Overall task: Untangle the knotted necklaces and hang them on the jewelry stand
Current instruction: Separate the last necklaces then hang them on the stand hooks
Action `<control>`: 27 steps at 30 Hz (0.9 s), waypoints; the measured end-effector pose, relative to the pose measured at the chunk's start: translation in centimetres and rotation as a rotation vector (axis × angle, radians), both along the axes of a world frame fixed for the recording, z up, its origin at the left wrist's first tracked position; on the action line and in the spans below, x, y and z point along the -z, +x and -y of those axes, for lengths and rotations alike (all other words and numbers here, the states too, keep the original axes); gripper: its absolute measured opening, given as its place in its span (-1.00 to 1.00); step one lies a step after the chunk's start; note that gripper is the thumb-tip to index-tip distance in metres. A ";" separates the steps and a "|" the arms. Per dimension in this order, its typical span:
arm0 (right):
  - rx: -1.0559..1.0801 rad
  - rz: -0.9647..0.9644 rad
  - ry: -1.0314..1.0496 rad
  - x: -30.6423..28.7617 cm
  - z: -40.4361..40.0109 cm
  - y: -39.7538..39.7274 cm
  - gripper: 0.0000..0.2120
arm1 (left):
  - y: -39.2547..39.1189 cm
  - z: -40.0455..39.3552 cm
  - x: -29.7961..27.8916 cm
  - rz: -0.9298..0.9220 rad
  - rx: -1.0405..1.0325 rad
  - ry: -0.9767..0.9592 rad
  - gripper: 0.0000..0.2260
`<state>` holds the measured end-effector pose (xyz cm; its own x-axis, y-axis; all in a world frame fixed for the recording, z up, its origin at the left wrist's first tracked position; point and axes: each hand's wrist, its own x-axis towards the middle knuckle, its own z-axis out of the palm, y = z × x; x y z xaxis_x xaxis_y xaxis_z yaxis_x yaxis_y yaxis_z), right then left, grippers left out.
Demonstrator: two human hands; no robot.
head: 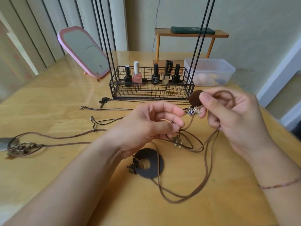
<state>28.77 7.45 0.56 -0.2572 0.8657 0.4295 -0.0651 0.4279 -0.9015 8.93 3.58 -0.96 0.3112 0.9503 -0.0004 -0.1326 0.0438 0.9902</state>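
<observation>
Step in hand: untangling, with nothing yet hung that I can see.

Both hands are raised just above the bench (68, 181), working the knot (193, 111), a small cluster of metal charms where brown cords cross. The left hand (146, 128) has its fingers curled, thumb and forefinger pinching cord just left of the knot. The right hand (228, 116) pinches the cord on the other side, with a loop of brown cord (223, 92) running over its fingers. A round brown disc pendant (195, 97) hangs just behind the knot.

Below the hands, slack cord trails across the bench in long loops. A dark ring pendant (149, 163) lies flat near the left wrist, and a small charm cluster (176, 141) lies between the hands. To the left, well apart, lie thinner dark cords and another necklace with an ornate metal pendant (22, 146).

The jewelry stand (151, 82) is at the back: a black wire basket holding nail polish bottles (136, 74), with thin black rods rising out of frame. Their top is not in view.

Next move, as judged: ease the strands apart at the charm cluster rather than pull, since tension would likely tighten the knot. Which cord belongs to which pendant cannot be told from here.
</observation>
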 end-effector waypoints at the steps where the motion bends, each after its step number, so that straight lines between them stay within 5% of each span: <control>1: 0.020 -0.012 -0.010 -0.1 0.0 0.0 -0.90 | 0.0 0.0 0.0 -0.021 0.000 0.010 -0.80; 11: 0.071 -0.148 0.000 -0.6 0.0 0.3 -0.93 | 0.2 0.2 -0.3 -0.021 -0.041 -0.012 -0.81; 17: 0.013 -0.186 0.053 -0.7 0.1 0.5 -0.81 | 0.4 0.0 0.3 -0.269 -0.120 0.157 -0.81; 22: 0.097 -0.106 0.032 -0.7 0.1 0.3 -0.92 | 0.9 -0.1 0.6 -0.495 -0.331 0.477 -0.84; 27: 0.270 -0.252 0.013 -1.0 -0.3 0.8 -0.89 | 0.3 -0.4 0.7 -0.361 -0.539 0.476 -0.85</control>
<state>29.60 7.74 1.59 0.0949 0.8820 0.4615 -0.1673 0.4712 -0.8660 9.24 4.03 -1.61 -0.1325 0.8932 0.4296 0.3171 -0.3725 0.8722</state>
